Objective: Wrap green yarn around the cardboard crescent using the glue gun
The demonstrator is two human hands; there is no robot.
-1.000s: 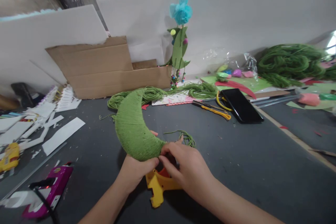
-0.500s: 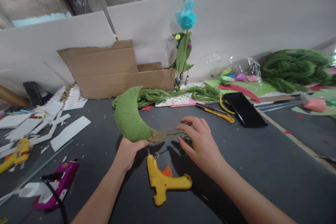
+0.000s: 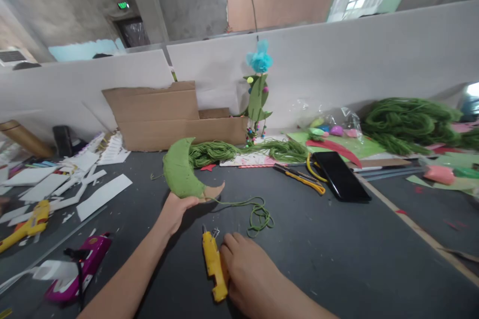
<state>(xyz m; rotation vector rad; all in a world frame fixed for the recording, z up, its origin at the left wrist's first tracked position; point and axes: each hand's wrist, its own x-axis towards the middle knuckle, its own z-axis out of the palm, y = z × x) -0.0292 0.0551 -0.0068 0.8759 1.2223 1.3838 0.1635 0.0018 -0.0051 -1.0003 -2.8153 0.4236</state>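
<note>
My left hand [image 3: 179,212] is closed on the lower edge of a crescent shape [image 3: 180,169] wrapped in green yarn. Its bare tan tip [image 3: 214,192] points to the right. From near that tip a loose strand of green yarn [image 3: 260,217] trails across the dark table and ends in a tangle. Below it, my right hand [image 3: 249,269] has its fingers curled round the handle of a yellow hot glue gun [image 3: 214,264], hiding the handle and most of the trigger. The glue gun's nozzle points away from me.
A purple power strip [image 3: 80,269] and a second yellow glue gun [image 3: 32,224] lie at left, near white foam scraps [image 3: 105,197]. Behind are cardboard [image 3: 157,119], yarn skeins [image 3: 213,153] and a blue flower ornament [image 3: 260,60]. A utility knife [image 3: 303,179] and phone [image 3: 340,177] lie right.
My right hand has left the loose yarn and moved down to the glue gun, closing round its handle. The yarn now lies on the table. My left hand still holds the crescent. The view has tilted up.
</note>
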